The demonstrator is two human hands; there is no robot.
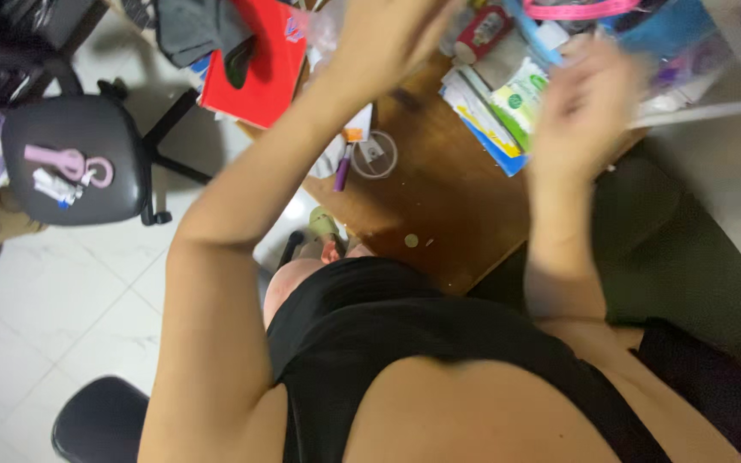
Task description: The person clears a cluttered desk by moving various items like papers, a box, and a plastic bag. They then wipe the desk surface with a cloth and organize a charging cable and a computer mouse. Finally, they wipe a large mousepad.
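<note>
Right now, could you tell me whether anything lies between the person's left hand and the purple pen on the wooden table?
Nothing visible does. The left hand is raised above the wooden table; the purple pen lies uncovered beside a clear round lid. The hand is blurred.

Left hand (pixel 388 34): top edge is cutting off the fingers; grip not readable. Right hand (pixel 585 107): motion blur is smearing the fingers, so curled or spread cannot be told; it is possibly holding nothing, view too poor to confirm. Both forearms are covering part of the wooden bench (pixel 439 197). Blue tub (pixel 671 34) with pink rim is running out of frame at top; contents are blurring into each other. Small round spot (pixel 411 241) on the bench is too small to identify. Red box (pixel 259 69) is lying partly under dark cloth (pixel 199 30). Black stool (pixel 100 420) is being clipped by the bottom edge.
</note>
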